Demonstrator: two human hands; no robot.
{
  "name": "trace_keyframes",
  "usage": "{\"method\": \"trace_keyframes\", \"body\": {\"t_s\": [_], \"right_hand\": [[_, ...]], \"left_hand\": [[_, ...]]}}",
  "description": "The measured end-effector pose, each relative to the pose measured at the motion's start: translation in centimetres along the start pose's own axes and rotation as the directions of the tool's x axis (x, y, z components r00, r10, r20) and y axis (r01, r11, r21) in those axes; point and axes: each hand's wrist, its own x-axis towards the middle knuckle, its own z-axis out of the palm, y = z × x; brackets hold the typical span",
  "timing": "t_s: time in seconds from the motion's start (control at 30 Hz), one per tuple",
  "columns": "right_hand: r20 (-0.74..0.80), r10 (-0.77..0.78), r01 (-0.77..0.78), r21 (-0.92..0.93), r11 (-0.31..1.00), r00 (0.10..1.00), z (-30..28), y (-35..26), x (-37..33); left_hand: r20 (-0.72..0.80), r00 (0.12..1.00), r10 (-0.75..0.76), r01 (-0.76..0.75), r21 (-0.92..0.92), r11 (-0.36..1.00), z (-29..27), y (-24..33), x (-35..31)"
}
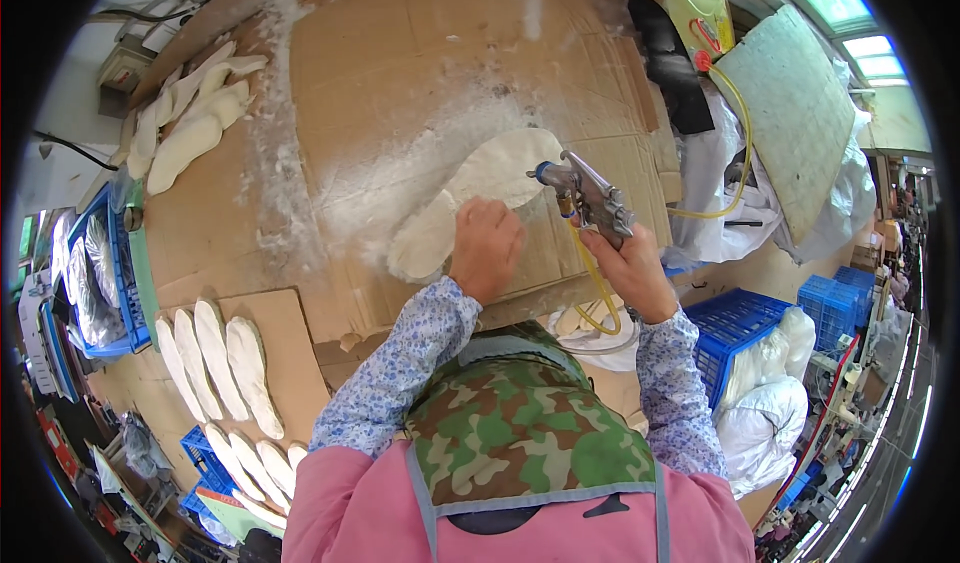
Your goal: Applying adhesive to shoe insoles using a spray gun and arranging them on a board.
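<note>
A metal spray gun [590,198] with a blue ring near its nozzle is in my right hand [635,268], its nozzle pointing left over the cardboard. My fingers are wrapped round its handle, and a yellow hose [590,273] hangs from it. Just left of the nozzle lies a pale, cream-coloured insole shape [505,163], whose lower-left part [422,235] looks like a second, overlapping piece. My left hand [488,248] rests at the near edge of these pieces with its fingers curled in. What its fingertips grip, if anything, is hidden.
Cardboard [420,53] dusted white covers the table. More insoles lie in a pile [190,128] at far left and in rows on a board [285,338] at near left. Blue crates [735,328] with plastic bags stand at right. The hose runs to a yellow container [695,13].
</note>
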Motion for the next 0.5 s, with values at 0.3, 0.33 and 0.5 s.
{"method": "trace_keyframes", "body": {"t_s": [0.3, 0.33, 0.5], "right_hand": [[-0.031, 0.002, -0.001, 0.013, 1.000, 1.000, -0.2, 2.0, 0.0], [-0.032, -0.046, 0.047, 0.030, 0.998, 0.998, -0.1, 2.3, 0.1], [-0.002, -0.123, 0.123, 0.063, 0.990, 0.992, 0.9, 0.9, -0.2]], "left_hand": [[0.171, 0.981, -0.095, 0.097, -0.009, 0.995, -0.5, 0.7, -1.2], [0.167, 0.981, -0.095, 0.098, -0.008, 0.995, -0.8, 0.8, -0.6], [0.166, 0.985, -0.046, 0.006, 0.235, 0.972, 0.3, 0.0, -0.2]]}}
